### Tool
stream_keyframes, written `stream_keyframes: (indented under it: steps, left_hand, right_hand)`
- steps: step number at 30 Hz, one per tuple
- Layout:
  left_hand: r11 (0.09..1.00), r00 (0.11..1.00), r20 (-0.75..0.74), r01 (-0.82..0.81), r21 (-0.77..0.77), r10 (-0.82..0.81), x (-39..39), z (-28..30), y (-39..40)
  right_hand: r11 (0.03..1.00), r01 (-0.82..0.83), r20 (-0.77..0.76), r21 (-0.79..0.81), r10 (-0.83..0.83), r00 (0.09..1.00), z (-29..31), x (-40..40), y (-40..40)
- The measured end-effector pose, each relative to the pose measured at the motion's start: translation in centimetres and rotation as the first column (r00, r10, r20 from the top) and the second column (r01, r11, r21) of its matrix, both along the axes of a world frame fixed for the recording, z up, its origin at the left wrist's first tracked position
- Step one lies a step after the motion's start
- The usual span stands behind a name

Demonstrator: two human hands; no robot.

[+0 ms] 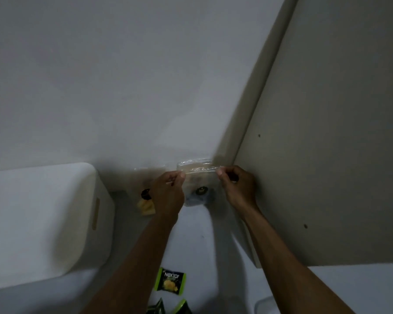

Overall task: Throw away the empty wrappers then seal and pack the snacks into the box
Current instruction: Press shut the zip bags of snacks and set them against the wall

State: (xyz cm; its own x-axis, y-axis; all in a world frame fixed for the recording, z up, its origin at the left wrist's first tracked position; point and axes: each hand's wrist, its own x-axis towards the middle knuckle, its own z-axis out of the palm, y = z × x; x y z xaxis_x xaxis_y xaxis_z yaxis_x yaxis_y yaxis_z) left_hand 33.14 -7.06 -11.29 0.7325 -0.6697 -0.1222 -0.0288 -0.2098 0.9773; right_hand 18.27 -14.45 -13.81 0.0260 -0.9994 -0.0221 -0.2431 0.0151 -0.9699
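From here I see both sets of fingers pinching the top edge of a clear plastic bag (199,184), left hand (168,191) at its nine o'clock corner, right hand (236,186) at three o'clock, the bag hanging between them above the white bench (197,250). A grey wall fills twelve o'clock; a beige panel (327,155) rises at two. The bag's contents are blurred. A white box (41,223) sits at eight o'clock. A green snack packet (170,281) lies at six, others cut off below. Both forearms reach upward.
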Motion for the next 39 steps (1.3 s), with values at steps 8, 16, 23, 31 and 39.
stream_keyframes:
  steps: [8, 16, 23, 31, 39]
  left_hand:
    - [0.999, 0.999, -0.001, -0.04, 0.006, 0.04, 0.6, -1.7, -2.2]
    - [0.994, 0.997, 0.052, -0.062, 0.095, 0.057, 1.0, -2.8, -2.4]
    - [0.986, 0.997, 0.064, -0.055, 0.159, 0.045, 0.7, -2.5, -1.9]
    - [0.984, 0.993, 0.107, -0.061, 0.166, 0.043, 0.2, -0.9, 0.4]
    - [0.998, 0.981, 0.196, -0.004, 0.064, -0.008, 0.8, 2.0, 5.9]
  right_hand:
    - [0.999, -0.035, -0.002, 0.006, 0.035, 0.999, -2.1, 1.1, -2.1]
    - [0.999, -0.031, -0.037, 0.021, 0.032, 0.999, -2.2, 1.7, -2.4]
    - [0.998, -0.026, -0.018, 0.054, 0.027, 0.999, -2.2, 1.8, -2.2]
    - [0.995, 0.006, -0.09, 0.097, 0.003, 0.996, -1.1, 1.1, -0.8]
    - [0.999, 0.024, -0.025, 0.028, -0.024, 0.999, 2.1, 0.2, 4.1]
